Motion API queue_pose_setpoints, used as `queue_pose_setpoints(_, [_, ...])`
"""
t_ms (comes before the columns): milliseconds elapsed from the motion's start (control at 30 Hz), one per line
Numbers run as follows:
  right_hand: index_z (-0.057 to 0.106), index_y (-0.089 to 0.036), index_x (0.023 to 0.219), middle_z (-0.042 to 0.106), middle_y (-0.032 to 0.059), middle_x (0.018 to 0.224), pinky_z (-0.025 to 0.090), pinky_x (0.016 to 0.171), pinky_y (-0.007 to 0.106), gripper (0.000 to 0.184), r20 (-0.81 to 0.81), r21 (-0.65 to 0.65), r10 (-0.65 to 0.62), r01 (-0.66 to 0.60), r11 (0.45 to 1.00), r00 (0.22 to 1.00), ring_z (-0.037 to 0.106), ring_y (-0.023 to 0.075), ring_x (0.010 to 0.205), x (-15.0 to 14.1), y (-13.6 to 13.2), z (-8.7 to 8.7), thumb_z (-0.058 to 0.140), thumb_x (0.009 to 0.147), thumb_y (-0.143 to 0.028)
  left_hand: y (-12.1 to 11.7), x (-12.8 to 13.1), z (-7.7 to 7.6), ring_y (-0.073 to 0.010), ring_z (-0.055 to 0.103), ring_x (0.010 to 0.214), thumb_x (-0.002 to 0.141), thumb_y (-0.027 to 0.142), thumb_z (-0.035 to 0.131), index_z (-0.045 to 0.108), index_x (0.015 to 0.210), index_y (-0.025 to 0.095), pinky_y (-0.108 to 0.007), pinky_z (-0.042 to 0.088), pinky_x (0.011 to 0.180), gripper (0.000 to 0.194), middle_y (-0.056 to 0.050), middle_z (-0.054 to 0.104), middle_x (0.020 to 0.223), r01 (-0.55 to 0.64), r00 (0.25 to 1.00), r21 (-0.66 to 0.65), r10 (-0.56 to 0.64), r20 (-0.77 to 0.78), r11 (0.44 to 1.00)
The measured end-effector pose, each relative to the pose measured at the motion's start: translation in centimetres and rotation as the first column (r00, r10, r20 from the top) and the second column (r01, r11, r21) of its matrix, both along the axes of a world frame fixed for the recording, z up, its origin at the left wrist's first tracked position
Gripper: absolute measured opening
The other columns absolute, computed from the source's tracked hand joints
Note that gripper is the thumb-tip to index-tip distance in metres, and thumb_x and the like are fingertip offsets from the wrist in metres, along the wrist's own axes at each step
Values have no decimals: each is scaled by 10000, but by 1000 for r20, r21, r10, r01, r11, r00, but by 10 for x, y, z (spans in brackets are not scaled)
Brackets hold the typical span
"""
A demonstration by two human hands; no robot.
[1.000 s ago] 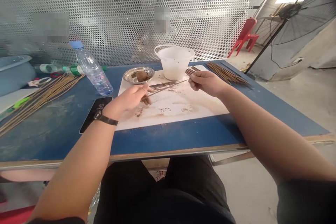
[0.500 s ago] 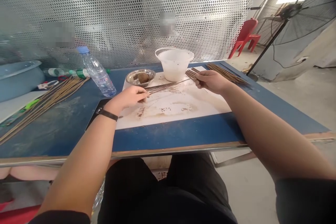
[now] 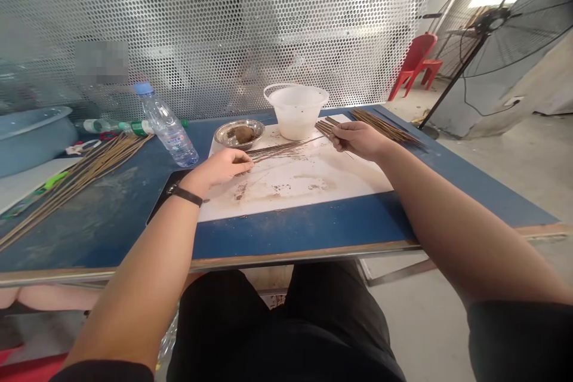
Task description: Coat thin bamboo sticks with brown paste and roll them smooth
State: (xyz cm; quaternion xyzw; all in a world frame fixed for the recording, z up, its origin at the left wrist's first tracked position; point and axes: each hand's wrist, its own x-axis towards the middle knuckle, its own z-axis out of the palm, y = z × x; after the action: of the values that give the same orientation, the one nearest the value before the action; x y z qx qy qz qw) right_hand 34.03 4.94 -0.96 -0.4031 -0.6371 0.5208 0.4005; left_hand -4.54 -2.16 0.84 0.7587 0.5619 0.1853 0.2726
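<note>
My right hand (image 3: 356, 138) is closed around a small bundle of thin brown sticks (image 3: 324, 128), whose ends poke out to the left of the fingers. Over the left part of a white board (image 3: 304, 185), my left hand (image 3: 228, 166) has thumb and fingers pinched together at the end of a thin brown stick (image 3: 308, 142) that runs up toward the right hand. Loose sticks (image 3: 277, 149) lie on the board between both hands. Behind them are a metal bowl (image 3: 222, 135) with a brown lump (image 3: 244, 134) in it and a white plastic bucket (image 3: 298, 112).
More sticks (image 3: 385, 127) lie at the table's right back, and long ones (image 3: 89, 167) at the left. A water bottle (image 3: 170, 128) stands near my left hand, with a blue basin (image 3: 36, 137) farther left. A perforated metal screen (image 3: 201, 24) closes off the back.
My left fingers have shifted very slightly and look more closed on the stick end. The right hand keeps its bundle in nearly the same place.
</note>
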Motion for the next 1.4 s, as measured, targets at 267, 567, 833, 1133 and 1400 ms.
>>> queue_pose_setpoints(267, [668, -167, 720, 567, 40, 709, 450, 585, 281, 335, -40, -30, -30, 29, 999, 999, 497, 121, 632, 0, 2, -2, 674, 1019, -319, -8, 9, 7, -216, 676, 809, 894, 437, 706, 771, 926, 219, -344, 524, 744, 230, -69, 757, 921, -81, 996, 81, 84, -40, 993])
queue_pose_setpoints(567, [679, -166, 764, 567, 42, 709, 423, 564, 299, 276, -35, -51, -12, 11, 999, 999, 505, 130, 623, 0, 0, 1, 691, 1007, -296, -7, 10, 7, -223, 689, 826, 843, 379, 764, 756, 872, 209, -354, 532, 770, 173, -60, 775, 917, -67, 995, 126, 75, -59, 990])
queue_pose_setpoints(833, [651, -182, 731, 553, 30, 709, 435, 586, 304, 313, -18, -43, -9, 8, 999, 1000, 482, 128, 633, 3, 3, -2, 715, 990, -345, 1, -2, 0, -231, 698, 821, 830, 409, 738, 745, 855, 221, -359, 527, 742, 189, -62, 787, 944, -11, 992, 124, 27, -127, 992])
queue_pose_setpoints(1133, [654, -186, 728, 559, 40, 733, 425, 601, 327, 326, 81, -77, 20, -14, 997, 996, 485, 141, 648, 5, -1, 2, 750, 949, -405, 4, -9, -6, -269, 706, 851, 891, 406, 650, 790, 827, 249, -368, 496, 726, 220, -65, 813, 974, -120, 963, 209, 165, -211, 971])
queue_pose_setpoints(1400, [699, -223, 675, 636, 70, 678, 462, 670, 384, 421, 614, -33, 54, -43, 999, 787, 554, 203, 660, 0, -8, 7, 772, 847, -600, 2, -5, -6, -260, 691, 841, 860, 367, 714, 790, 804, 251, -365, 505, 724, 149, -62, 803, 950, -172, 967, 252, 212, -142, 952])
